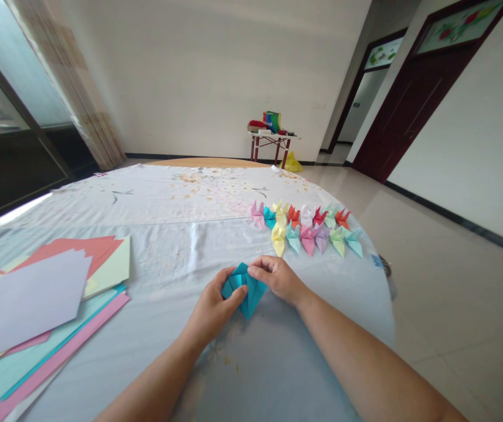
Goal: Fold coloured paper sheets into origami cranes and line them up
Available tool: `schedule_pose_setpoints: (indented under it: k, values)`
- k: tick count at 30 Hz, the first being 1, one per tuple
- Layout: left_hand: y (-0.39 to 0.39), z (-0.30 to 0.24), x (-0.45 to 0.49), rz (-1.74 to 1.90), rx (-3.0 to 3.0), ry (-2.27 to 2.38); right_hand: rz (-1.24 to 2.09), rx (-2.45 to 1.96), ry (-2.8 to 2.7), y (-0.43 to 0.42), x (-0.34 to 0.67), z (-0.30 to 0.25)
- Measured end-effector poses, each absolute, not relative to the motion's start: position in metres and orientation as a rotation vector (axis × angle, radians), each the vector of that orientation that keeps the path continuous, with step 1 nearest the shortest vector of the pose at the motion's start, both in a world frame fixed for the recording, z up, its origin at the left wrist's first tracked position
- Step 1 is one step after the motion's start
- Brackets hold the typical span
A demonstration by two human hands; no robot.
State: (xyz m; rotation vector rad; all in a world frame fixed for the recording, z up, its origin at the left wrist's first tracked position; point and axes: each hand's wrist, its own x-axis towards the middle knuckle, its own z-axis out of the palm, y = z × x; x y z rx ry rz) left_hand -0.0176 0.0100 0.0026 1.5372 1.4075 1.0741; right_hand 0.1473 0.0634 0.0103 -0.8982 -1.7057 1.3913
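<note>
A partly folded piece of teal origami paper [251, 296] is held just above the near part of the table, its lower end narrowing to a point. My left hand [218, 299] grips its left side, with the thumb pressed across the front. At the upper right edge my right hand [278, 276] pinches the paper between thumb and fingers. Beyond my hands, folded paper cranes [308, 239] in many colours stand in two rows towards the right edge of the table.
Stacked sheets of coloured paper [31, 293] lie at the left of the round table, which a pale floral tablecloth [159, 328] covers. By the far wall stands a small table [273, 136] with items on it and a yellow bag [292, 163] beside it. A dark red door [410, 99] is at right.
</note>
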Motion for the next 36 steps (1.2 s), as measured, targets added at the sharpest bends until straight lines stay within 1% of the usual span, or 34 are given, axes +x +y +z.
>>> schedule_pose_setpoints:
  k: [4,6,8,11,15,20,26,28,33,36]
  values:
    - [0.006,0.006,-0.017,1.317,1.625,1.752,1.346,-0.946,-1.615,0.067,0.147,0.006]
    - [0.001,0.01,-0.016,1.358,1.765,1.822,1.307,-0.978,-1.573,0.07,0.147,0.002]
    - [-0.003,0.013,-0.013,1.312,1.857,1.764,1.271,-0.991,-1.559,0.071,0.148,0.001]
    - [-0.006,0.013,-0.007,1.265,1.81,1.632,1.251,-0.973,-1.585,0.069,0.148,0.004]
    - [-0.003,0.012,-0.002,1.279,1.512,1.408,1.244,-0.875,-1.737,0.059,0.147,0.014]
    - [0.002,0.019,-0.003,1.229,1.18,1.209,1.05,-0.696,-1.977,0.051,0.146,0.024]
    - [0.007,0.015,-0.012,1.227,0.79,1.021,0.934,-0.861,-1.879,0.06,0.147,0.013]
    - [0.009,0.012,-0.016,1.222,0.733,0.996,0.968,-0.915,-1.807,0.064,0.147,0.008]
    - [0.013,0.012,-0.024,1.195,0.724,1.018,1.348,-0.879,-1.703,0.066,0.145,0.002]
    - [0.012,0.014,-0.024,1.145,0.744,1.031,1.451,-0.833,-1.681,0.064,0.144,0.004]
